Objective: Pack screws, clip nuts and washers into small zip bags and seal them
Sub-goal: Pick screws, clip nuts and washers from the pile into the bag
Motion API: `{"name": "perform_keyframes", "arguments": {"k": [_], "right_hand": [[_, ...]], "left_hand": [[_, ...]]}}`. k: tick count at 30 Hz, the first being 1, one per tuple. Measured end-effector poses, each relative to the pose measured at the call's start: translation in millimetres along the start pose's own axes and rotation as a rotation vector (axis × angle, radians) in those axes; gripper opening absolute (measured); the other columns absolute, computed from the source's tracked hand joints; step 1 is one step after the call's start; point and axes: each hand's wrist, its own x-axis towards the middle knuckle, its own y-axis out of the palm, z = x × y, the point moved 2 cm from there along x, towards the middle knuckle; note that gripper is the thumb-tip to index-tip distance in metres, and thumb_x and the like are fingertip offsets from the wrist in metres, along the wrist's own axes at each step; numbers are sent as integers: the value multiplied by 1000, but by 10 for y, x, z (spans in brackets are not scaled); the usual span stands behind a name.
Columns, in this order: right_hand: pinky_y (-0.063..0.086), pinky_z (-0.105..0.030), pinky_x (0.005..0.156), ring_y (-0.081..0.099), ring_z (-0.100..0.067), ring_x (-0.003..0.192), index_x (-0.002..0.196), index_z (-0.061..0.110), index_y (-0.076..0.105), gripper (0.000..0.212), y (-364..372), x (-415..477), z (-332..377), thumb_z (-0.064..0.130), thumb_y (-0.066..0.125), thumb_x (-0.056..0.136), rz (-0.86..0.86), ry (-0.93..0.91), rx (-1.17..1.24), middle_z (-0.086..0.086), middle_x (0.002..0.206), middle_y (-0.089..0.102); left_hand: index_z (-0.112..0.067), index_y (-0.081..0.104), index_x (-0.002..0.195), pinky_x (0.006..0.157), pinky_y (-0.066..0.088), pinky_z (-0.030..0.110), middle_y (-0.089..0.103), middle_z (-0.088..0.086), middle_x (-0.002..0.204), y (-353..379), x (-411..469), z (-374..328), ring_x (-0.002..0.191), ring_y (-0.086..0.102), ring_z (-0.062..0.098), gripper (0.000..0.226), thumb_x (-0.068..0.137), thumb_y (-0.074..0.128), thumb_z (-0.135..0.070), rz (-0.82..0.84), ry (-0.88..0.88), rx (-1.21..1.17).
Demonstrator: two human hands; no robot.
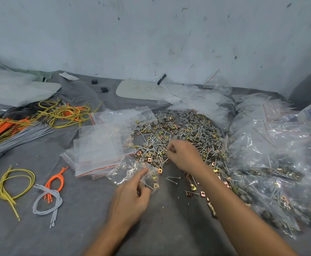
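The left hand (130,198) and right hand (184,156) are bare all over. Behind each grip, the left forearm (112,231) and right forearm (234,209) are bare as well, slim and smooth, right back to the lower frame edge. The right forearm shows at greater length behind its grip than the left.

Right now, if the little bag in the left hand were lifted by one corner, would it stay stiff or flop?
Probably flop: the bag is thin clear film, already crumpled where the left hand pinches it. It would likely sag toward the few clip nuts inside, the heaviest part. The glossy film may slip in a loose grip.
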Motion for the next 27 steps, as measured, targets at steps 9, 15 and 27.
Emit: {"name": "perform_keyframes", "arguments": {"k": [9,15,27], "right_hand": [[55,-35,61,68,-13,66,84,28,59,15,-126,870,-362,19,59,97,-72,102,29,8,80,67],[55,-38,86,64,-16,90,92,24,63,8,-43,1497,-454,22,60,99,-42,77,-7,12,113,63],[52,-45,95,62,-27,105,94,21,68,5,79,1928,-70,25,65,95,138,-65,-309,-3,109,69]], "left_hand": [[-58,49,131,53,45,26,53,-17,60,13,1,49,52,48,2,56,79,46,-37,29,2,-67],[-69,41,129,51,45,24,58,-12,59,58,49,171,49,50,6,62,79,49,-33,74,-17,-89],[-73,45,120,51,38,10,61,-14,60,58,41,145,49,52,3,67,68,48,-31,22,-65,-121]]}}
